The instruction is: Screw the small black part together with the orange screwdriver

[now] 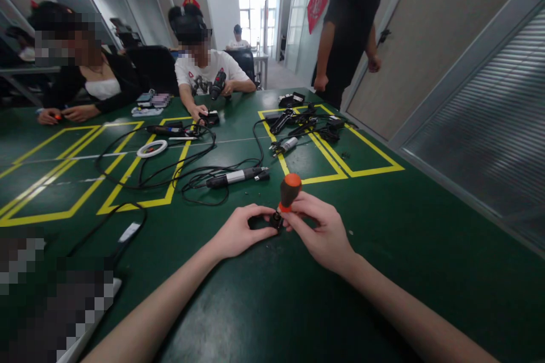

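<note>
My right hand (320, 228) is closed around a stubby screwdriver (288, 191) with a black and orange handle, held upright with its tip down. My left hand (239, 231) pinches a small black part (260, 222) resting on the green table (383, 249). The screwdriver tip meets that part between my two hands. Tiny dark specks, perhaps screws, lie on the table just below my hands.
A black and silver power tool (237, 177) with tangled black cables (170, 173) lies just beyond my hands. A white ring (151, 149), chargers and adapters (298, 122) sit inside yellow taped boxes. Two seated people work across the table; another stands at the far right corner.
</note>
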The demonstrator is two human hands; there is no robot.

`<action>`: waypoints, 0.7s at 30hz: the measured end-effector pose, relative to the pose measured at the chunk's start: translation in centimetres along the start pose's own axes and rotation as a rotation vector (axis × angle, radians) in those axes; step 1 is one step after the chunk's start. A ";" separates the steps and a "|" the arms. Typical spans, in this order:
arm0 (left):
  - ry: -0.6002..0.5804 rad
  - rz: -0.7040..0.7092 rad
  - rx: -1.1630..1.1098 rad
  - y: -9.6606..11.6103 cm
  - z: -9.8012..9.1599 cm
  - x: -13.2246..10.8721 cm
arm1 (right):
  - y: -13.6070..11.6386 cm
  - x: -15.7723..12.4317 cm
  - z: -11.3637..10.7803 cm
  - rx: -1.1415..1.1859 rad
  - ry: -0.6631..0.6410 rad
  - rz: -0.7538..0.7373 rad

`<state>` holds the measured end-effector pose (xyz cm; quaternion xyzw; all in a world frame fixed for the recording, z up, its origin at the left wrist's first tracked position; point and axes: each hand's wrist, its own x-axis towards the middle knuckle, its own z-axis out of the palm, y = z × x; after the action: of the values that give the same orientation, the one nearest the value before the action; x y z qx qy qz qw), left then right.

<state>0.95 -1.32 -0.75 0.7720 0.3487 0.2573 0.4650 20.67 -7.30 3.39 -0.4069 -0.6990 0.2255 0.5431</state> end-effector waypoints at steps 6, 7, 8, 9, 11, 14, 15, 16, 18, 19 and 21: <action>-0.001 -0.006 0.023 0.4 -0.1 -0.1 | 0.4 -0.3 0.2 0.101 -0.065 0.148; -0.001 -0.011 0.026 0.5 -0.1 -0.1 | 0.5 -0.3 0.3 0.104 -0.035 0.167; 0.000 -0.015 0.029 0.5 -0.1 -0.1 | 0.6 -0.4 0.5 0.096 -0.003 0.175; 0.001 -0.017 0.032 0.6 -0.1 0.0 | 0.7 -0.4 0.6 0.079 0.025 0.172; 0.004 -0.017 0.039 0.6 -0.1 0.0 | 0.9 -0.4 0.7 0.036 0.053 0.147; 0.002 -0.012 0.039 0.6 -0.1 -0.1 | 1.2 -0.3 0.5 -0.031 0.053 0.102; 0.002 -0.011 0.039 0.5 -0.1 -0.1 | 1.2 -0.3 0.4 -0.060 0.062 0.085; 0.004 -0.011 0.040 0.5 0.0 -0.1 | 1.2 -0.2 0.3 -0.092 0.076 0.067; 0.008 -0.010 0.045 0.3 0.0 0.0 | 1.1 -0.1 0.2 -0.154 0.108 0.035; 0.008 -0.009 0.048 0.3 0.0 0.0 | 1.0 0.0 0.1 -0.180 0.120 0.019; 0.008 -0.007 0.051 0.2 0.0 0.0 | 0.8 0.2 0.1 -0.214 0.123 -0.010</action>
<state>1.00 -1.40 -0.57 0.7814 0.3597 0.2495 0.4446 20.80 -6.63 2.85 -0.4724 -0.6864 0.1216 0.5394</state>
